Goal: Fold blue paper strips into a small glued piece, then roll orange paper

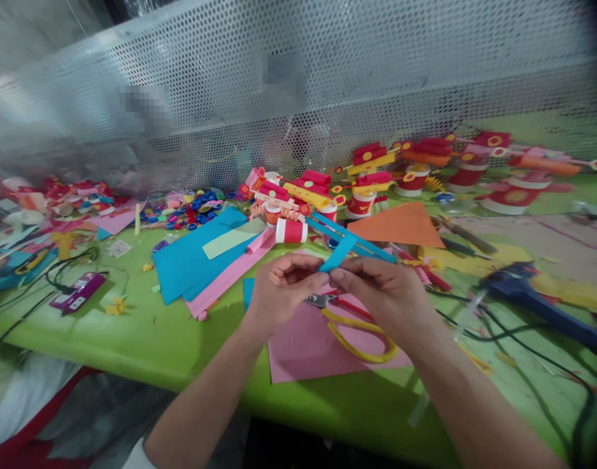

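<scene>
Between my two hands is a short blue paper strip (338,254), pinched at its lower end by thumbs and fingers. My left hand (286,290) grips it from the left, and my right hand (384,290) from the right, their thumb tips nearly meeting. Below them, scissors with yellow and red handles (362,339) lie on a pink paper sheet (298,358); my hands partly cover the blades. Just beyond my fingers a red-and-white paper cup (291,230) rests on its side. A longer blue strip (362,241) slants behind my right hand.
Blue sheets (181,260) and a pink strip (230,280) lie left of my hands. A blue glue gun (538,299) with cables is at right. Decorated cups (362,203) line the perforated metal panel (328,85). A purple power strip (78,293) sits at left, near another person's hand.
</scene>
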`<action>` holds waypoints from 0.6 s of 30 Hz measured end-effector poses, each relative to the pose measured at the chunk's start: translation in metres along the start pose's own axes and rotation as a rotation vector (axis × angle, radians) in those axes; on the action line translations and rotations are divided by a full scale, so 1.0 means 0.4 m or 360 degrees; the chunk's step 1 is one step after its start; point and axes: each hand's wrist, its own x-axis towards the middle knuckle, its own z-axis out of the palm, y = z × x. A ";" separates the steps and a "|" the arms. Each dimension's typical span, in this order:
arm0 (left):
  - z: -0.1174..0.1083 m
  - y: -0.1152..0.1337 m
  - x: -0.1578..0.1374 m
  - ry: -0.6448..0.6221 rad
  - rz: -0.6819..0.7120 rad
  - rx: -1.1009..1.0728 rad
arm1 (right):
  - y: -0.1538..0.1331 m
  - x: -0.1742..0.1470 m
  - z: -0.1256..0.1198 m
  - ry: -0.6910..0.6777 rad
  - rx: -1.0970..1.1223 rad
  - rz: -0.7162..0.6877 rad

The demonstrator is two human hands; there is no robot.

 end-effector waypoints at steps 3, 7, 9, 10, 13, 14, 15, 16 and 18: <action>-0.002 -0.002 0.002 0.0014 0.0013 0.0013 | 0.002 -0.001 -0.001 0.0009 -0.0010 -0.0012; -0.001 -0.004 0.002 0.0013 -0.0022 0.0007 | 0.001 -0.006 -0.001 0.0002 -0.0062 -0.0012; 0.000 -0.006 0.003 0.0006 -0.0061 -0.0012 | 0.000 -0.007 -0.001 -0.0004 -0.0116 0.0004; -0.001 -0.008 0.003 0.0001 -0.0078 -0.0025 | -0.002 -0.007 -0.001 -0.0003 -0.0135 0.0012; -0.009 -0.014 0.006 -0.0040 -0.0130 -0.0091 | -0.007 -0.008 -0.001 -0.0002 -0.0151 0.0027; -0.013 -0.016 0.007 -0.0076 -0.0166 -0.0112 | -0.010 -0.009 -0.001 -0.0007 -0.0150 0.0031; -0.017 -0.017 0.009 -0.0114 -0.0212 -0.0127 | -0.013 -0.009 -0.001 -0.0018 -0.0154 0.0034; -0.021 -0.016 0.010 -0.0141 -0.0259 -0.0131 | -0.015 -0.010 -0.001 -0.0037 -0.0166 0.0033; -0.028 -0.014 0.012 -0.0152 -0.0309 -0.0102 | -0.019 -0.010 -0.001 -0.0070 -0.0216 0.0012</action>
